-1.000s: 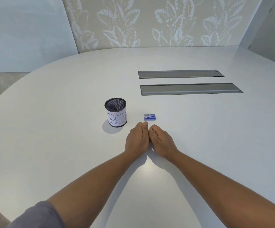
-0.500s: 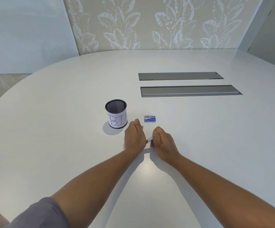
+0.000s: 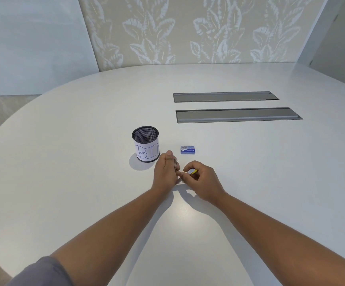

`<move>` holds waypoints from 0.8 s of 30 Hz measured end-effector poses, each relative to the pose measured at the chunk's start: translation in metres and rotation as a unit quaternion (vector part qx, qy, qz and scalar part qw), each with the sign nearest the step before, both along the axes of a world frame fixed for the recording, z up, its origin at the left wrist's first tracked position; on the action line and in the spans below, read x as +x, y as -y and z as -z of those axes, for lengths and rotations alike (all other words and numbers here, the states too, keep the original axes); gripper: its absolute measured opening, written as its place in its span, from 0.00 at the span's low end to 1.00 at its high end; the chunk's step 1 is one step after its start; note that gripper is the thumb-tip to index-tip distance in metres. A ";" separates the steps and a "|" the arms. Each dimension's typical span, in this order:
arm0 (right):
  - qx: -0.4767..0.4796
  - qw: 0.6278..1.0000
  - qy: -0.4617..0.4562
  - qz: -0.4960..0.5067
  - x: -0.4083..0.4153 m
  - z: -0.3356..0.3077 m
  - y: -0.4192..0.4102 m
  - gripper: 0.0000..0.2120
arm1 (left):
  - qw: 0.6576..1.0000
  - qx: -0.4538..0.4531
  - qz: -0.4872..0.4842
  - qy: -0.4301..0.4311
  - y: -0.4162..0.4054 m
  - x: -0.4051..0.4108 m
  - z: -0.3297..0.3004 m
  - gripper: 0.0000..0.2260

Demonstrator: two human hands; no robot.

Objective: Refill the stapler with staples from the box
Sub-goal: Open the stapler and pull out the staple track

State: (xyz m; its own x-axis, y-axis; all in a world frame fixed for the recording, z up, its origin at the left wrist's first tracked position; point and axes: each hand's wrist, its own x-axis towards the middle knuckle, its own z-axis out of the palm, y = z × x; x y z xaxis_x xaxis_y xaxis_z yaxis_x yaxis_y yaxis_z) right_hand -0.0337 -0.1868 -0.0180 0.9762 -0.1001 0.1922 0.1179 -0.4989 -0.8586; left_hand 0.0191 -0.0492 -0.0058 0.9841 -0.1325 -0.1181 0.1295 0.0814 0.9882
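White table point(image 3: 64, 162); blue staple box point(image 3: 187, 150); black mesh cup point(image 3: 145, 143) with white paper label; grey slots point(image 3: 237, 115); beige wall panel point(image 3: 188, 29) patterned with pale leaves.

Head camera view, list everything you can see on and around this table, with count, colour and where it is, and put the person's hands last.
table: one, white, rounded, fills most of the view
cable hatches: two, grey, long and flat, set into the table top at the far right, one behind the other
mesh cup: one, black with a white paper label reading BIN, upright, left of centre
staple box: one, blue, small, lying flat to the right of the cup
stapler: one, small, white with a yellow bit, mostly hidden, held between both hands; a grey metal part sticks up by the left hand
wall panel: one, beige with pale leaf pattern, behind the table
left hand: one, on the stapler
right hand: one, on the stapler
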 end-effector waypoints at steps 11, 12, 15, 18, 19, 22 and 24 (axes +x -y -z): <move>0.043 0.999 -0.014 0.001 0.000 -0.003 0.004 0.10 | 0.996 -0.061 0.019 -0.062 -0.015 0.006 -0.006 0.14; 0.042 0.999 -0.015 0.003 0.000 -0.003 0.004 0.11 | 0.995 -0.071 0.018 -0.072 -0.016 0.006 -0.006 0.13; 0.025 1.000 -0.019 0.001 -0.001 -0.003 0.004 0.12 | 0.992 -0.095 0.012 -0.086 -0.015 0.009 -0.006 0.12; -0.016 0.999 -0.032 -0.023 -0.003 -0.004 0.003 0.08 | 0.990 -0.111 0.010 -0.087 -0.014 0.011 -0.006 0.13; -0.031 0.998 -0.037 -0.033 -0.003 -0.004 0.003 0.06 | 0.990 -0.113 0.009 -0.087 -0.014 0.011 -0.006 0.13; -0.062 0.996 -0.040 -0.052 -0.003 -0.007 0.004 0.03 | 0.989 -0.116 0.004 -0.086 -0.013 0.011 -0.004 0.12; -0.068 0.995 -0.038 -0.058 -0.003 -0.007 0.004 0.02 | 0.989 -0.120 -0.002 -0.085 -0.012 0.011 -0.004 0.11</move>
